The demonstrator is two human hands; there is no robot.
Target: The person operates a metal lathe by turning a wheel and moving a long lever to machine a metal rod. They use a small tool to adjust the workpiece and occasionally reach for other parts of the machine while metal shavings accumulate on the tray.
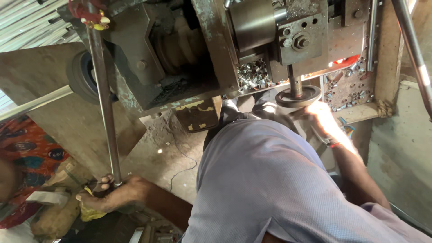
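The long steel rod (104,94) runs nearly upright through the left of the view, its top end up by the red fitting (88,11) on the machine and its bottom end down in your left hand (112,194). Your grip there is wrapped shut around the rod's foot, fingers curled over it, with a scrap of yellow cloth (90,210) bunched under the palm.

Your right hand (320,118) reaches forward to the round handwheel (298,96) that hangs on a short shaft under the machine. It sits right at the wheel's rim, but strong light washes it out, so you cannot tell how far that grip is closed or whether it has hold of the wheel.

Above the wheel stands the worn green-grey machine body (211,49) with a smooth steel cylinder (253,23) and a bolted block (300,39). Small shiny metal pieces (253,74) lie heaped on a ledge beside the shaft, more of them to the right. Your grey shirt (270,189) fills the lower middle. Patterned red fabric (27,153) lies at far left.
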